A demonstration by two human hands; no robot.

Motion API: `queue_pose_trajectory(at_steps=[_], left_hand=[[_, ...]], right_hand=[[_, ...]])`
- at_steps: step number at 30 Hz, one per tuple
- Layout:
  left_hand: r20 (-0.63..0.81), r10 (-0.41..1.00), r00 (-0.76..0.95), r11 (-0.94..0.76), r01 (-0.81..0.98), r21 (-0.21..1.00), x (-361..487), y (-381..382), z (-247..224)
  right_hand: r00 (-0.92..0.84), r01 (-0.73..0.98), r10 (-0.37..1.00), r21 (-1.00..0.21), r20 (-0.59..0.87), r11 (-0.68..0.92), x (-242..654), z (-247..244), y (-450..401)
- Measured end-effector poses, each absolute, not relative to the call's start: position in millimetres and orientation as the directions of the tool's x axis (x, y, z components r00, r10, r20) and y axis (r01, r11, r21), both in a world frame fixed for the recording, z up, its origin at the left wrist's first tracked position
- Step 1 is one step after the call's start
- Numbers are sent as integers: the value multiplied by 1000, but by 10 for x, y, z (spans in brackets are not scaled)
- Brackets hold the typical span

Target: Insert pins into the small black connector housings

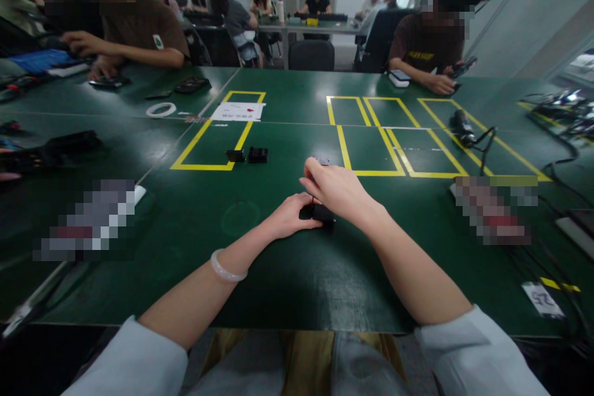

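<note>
My left hand is closed around a small black block-shaped part on the green table, steadying it with fingers and thumb. Just above it, my right hand is closed in a pinch with the wrist bent. A thin dark line shows beneath its fingers, over the part, but what they hold is mostly hidden. Ahead and to the left lie two small black parts, an upright plate-like piece and a blocky piece.
Yellow tape outlines mark the green table. A white paper and a white tape roll lie at left. A black device on a stand and cables are at right. Co-workers sit opposite.
</note>
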State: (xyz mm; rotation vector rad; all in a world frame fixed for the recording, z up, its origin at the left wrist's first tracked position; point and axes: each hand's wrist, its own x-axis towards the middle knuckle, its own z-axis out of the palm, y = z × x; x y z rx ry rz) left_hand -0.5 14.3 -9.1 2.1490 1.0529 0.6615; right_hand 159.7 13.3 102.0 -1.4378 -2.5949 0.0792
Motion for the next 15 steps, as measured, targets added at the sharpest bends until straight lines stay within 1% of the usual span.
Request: queue_pose_trajectory(at_steps=[6, 11, 15], left_hand=[[156, 825, 544, -468, 501, 728, -7, 139, -93], [170, 811, 559, -486, 483, 729, -10, 144, -100], [155, 817, 556, -476, 498, 725, -10, 142, -96]], right_hand=[[-502, 848, 856, -125, 122, 515, 1581, 1031, 122], [-518, 836, 845, -130, 133, 533, 1585, 1012, 130], [-515, 839, 848, -127, 128, 529, 1585, 1000, 133]])
